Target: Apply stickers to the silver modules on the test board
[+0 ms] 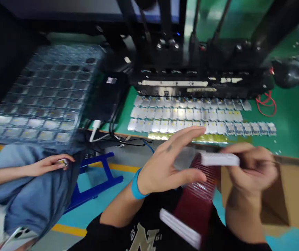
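My right hand pinches one end of a white strip that borders a dark red, shiny sheet. The sheet hangs down in front of my shirt, with ridges near its top and a second white strip lower down. Just left of the sheet is my left hand, its thumb and fingers apart; it wears a blue wristband. Whether its thumb touches the sheet I cannot tell. Beyond my hands, rows of small silvery square parts lie on the green mat.
A clear compartment tray of parts stands at left, beside a black box-shaped device with a white cable plug. Black equipment lines the back. An open cardboard box is at lower right. A co-worker's hand holds something small.
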`<control>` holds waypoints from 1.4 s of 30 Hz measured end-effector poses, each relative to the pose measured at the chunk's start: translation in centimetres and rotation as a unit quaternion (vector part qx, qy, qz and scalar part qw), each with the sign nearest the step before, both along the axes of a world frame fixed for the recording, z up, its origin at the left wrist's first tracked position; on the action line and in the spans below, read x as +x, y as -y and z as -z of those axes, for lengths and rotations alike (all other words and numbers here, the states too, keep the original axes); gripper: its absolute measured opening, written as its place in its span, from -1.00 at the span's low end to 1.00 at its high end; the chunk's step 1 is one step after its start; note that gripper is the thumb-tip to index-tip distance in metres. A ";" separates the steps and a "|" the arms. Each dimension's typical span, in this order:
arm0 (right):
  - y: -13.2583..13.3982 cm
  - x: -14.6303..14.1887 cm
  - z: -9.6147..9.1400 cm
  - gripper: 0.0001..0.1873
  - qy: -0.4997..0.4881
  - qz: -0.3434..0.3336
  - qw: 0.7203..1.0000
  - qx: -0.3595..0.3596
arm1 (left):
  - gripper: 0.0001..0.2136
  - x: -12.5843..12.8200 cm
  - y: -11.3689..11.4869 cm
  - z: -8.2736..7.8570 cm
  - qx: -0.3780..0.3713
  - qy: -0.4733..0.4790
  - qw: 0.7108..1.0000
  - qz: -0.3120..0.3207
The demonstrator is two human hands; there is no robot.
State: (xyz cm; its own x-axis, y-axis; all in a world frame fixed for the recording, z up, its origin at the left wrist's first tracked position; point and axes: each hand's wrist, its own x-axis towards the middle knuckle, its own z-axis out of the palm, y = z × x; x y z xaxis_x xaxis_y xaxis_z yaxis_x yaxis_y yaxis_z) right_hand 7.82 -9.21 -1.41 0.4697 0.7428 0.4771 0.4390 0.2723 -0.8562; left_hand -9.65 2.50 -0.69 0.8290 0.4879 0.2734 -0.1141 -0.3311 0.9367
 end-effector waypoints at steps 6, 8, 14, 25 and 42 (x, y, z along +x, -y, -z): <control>-0.8 -3.7 4.0 -0.59 -0.118 -0.029 0.992 0.020 | -0.67 1.4 1.2 2.4 -0.033 0.008 0.998 -0.057; -0.2 -3.7 4.8 -0.59 -0.133 -0.033 0.990 0.011 | -0.71 1.1 1.1 2.9 -0.016 0.003 0.998 -0.062; 1.5 -2.7 4.8 -0.69 -0.183 -0.035 0.982 -0.024 | -0.82 0.7 1.5 3.3 0.039 -0.003 0.995 -0.091; 0.5 -0.6 -0.9 -0.52 -0.458 -0.234 0.857 0.030 | -0.89 1.2 1.5 2.9 0.138 0.019 0.979 -0.148; -0.8 -3.5 0.7 -0.87 -0.181 0.024 0.962 0.204 | -0.87 1.4 1.9 2.5 0.148 0.038 0.979 -0.136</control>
State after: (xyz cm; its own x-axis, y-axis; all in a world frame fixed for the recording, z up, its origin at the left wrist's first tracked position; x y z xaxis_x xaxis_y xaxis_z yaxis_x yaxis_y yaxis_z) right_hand 4.36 -8.38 -2.16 0.6895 0.5007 0.5234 0.1532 0.6055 -0.7810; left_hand -8.26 0.58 -3.15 0.6508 0.5785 0.4918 -0.0493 -0.6141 0.7877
